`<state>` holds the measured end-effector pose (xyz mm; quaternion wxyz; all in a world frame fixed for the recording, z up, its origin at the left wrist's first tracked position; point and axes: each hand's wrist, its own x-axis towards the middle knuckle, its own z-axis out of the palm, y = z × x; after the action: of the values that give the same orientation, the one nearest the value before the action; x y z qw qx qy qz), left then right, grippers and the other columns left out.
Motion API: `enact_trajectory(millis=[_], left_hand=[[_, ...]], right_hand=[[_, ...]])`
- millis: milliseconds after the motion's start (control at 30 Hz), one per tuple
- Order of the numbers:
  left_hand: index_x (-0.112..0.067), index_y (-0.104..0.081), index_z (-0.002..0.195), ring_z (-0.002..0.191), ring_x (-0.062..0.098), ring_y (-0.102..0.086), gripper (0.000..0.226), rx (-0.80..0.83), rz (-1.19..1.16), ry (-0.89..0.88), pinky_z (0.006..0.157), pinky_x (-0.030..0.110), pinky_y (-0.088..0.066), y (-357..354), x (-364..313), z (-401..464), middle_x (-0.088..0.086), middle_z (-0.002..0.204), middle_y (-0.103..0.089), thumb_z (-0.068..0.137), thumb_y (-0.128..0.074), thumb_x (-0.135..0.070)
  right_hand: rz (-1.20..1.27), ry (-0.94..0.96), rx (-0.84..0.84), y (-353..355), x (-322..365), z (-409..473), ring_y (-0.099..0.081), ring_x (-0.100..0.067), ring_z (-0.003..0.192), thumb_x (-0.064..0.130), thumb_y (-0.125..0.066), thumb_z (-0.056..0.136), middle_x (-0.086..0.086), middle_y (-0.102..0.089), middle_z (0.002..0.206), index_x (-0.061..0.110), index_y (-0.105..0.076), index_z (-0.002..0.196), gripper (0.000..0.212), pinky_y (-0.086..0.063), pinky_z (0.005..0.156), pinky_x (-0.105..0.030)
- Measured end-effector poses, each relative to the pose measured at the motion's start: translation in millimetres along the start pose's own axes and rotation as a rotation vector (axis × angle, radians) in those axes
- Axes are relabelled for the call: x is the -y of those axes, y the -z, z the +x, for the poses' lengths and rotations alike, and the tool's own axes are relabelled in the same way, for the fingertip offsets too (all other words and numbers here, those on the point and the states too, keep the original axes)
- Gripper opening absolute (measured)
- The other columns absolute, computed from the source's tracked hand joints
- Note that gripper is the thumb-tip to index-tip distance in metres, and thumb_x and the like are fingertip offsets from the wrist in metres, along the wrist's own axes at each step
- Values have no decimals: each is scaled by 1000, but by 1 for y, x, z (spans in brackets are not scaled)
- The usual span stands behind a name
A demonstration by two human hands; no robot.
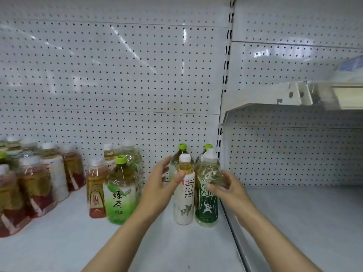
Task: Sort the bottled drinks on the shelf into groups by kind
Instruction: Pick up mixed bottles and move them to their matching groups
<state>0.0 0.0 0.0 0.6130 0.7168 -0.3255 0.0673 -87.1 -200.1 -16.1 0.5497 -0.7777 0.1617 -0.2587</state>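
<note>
on the white shelf [176, 244], near its right edge, stand a white-label bottle [184, 193] of pale yellow tea reading 茶粹 and a dark-green-label bottle [207, 193] of clear liquid. the right hand [227, 187] grasps the green one; the left hand [163, 183] is released, thumb touching the white one. at middle stands a 绿茶 bottle [120, 191]; red-tea bottles [29, 185] crowd the left edge.

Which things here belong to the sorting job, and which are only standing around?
For the job:
- white-label bottle, touched by left hand
- dark green bottle, held by right hand
- green tea bottle
- red-label bottles
- shelf

Not part of it:
- pegboard
- bracket
</note>
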Motion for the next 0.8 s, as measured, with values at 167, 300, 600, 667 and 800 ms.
enact_trajectory(millis=[167,300,600,667,800], left_hand=[[-29,-40,150,126,7,-48,72,36,-106,246,98,28,-41,-24,36,-6,-12,139,-51,87,-74,-39],[-28,-43,149,119,11,-60,83,65,-175,347,92,28,-51,-33,56,-6,-3,131,-65,76,-81,-42],[-25,-57,129,101,14,-66,57,-5,-202,406,76,26,-54,-42,52,-10,-1,115,-70,79,-83,-18],[-24,-63,121,95,16,-71,44,-27,-262,420,69,22,-55,-39,45,-16,1,109,-73,81,-81,-16],[-20,-68,118,91,20,-76,34,-22,-412,446,78,34,-58,-26,26,-30,1,102,-79,85,-76,-19]], right_hand=[[100,-77,76,-16,-21,-2,-66,-8,105,23,-86,79,11,-71,112,37,-60,111,44,-54,87,-29],[164,-75,3,-9,-20,-10,-72,-11,99,22,-88,74,7,-76,107,32,-67,110,43,-59,88,-34],[426,-80,41,16,-15,-46,-77,-21,92,32,-81,72,-4,-80,100,17,-73,110,42,-57,83,-35],[468,-92,46,19,-14,-49,-76,-26,93,31,-82,71,-9,-79,102,15,-72,112,45,-58,83,-40],[557,-112,75,17,-10,-52,-75,-34,88,32,-84,63,-17,-77,102,10,-69,114,57,-60,82,-46]])
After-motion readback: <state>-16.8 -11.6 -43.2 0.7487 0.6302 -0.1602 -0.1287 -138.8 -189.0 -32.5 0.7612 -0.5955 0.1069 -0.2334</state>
